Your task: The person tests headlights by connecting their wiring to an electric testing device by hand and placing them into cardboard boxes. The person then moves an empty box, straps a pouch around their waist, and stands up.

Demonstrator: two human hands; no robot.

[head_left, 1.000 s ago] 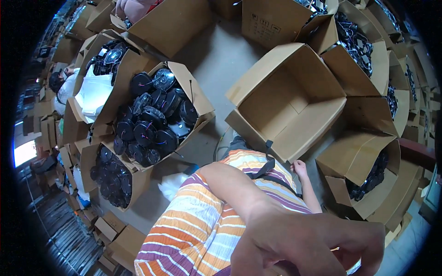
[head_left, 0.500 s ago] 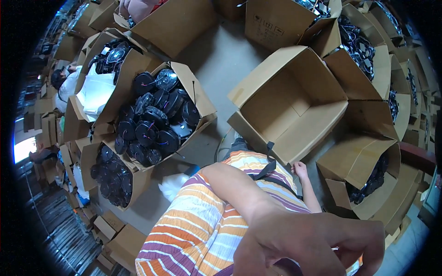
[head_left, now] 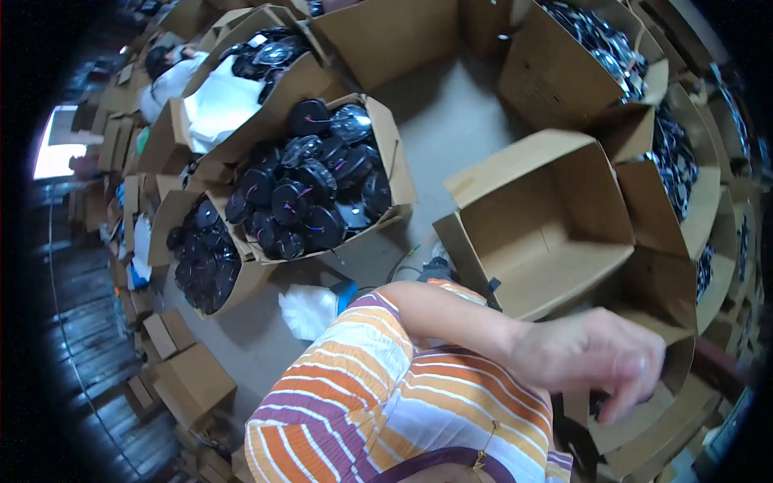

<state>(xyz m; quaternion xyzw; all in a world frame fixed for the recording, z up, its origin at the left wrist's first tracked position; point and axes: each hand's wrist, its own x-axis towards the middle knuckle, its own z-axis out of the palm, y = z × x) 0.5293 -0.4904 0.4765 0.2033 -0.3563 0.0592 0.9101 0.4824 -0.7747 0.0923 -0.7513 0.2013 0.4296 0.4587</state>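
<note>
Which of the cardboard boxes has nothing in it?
The big open box in the middle, just above the person's left hand. Only its bare brown bottom shows. The boxes around it hold heaps of round black parts.

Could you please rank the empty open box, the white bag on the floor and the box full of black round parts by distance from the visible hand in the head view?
From the hand:
1. Empty open box, just above.
2. White bag, left, on the floor.
3. Box of black round parts, upper left.
</note>
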